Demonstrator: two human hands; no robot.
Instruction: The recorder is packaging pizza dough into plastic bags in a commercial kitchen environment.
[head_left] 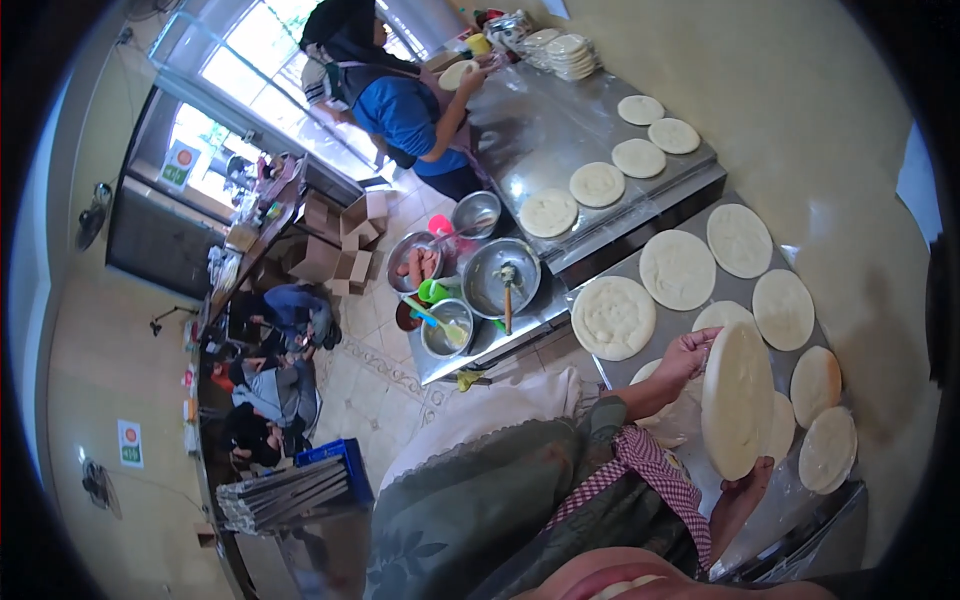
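A pale round flatbread (738, 400), like a pizza base, is held up on edge between my two hands above the metal table (622, 268). My left hand (686, 358) grips its upper edge, fingers closed around the rim. Down at the bottom edge, my right hand (745, 488) supports it, its fingers partly hidden behind the bread. More flatbreads lie around it: a dimpled one (613, 318), a smooth one (678, 270) and one (828, 450) that looks wrapped in clear film. Some rounds behind the held bread are partly covered.
On the further metal table (520, 130) lie several more rounds and a wrapped stack (570, 58). A co-worker (410, 115) stands there holding a round. Steel bowls (500, 280) with utensils occupy a lower table at left. Cardboard boxes (350, 270), a blue crate (350, 470) and seated people are beyond.
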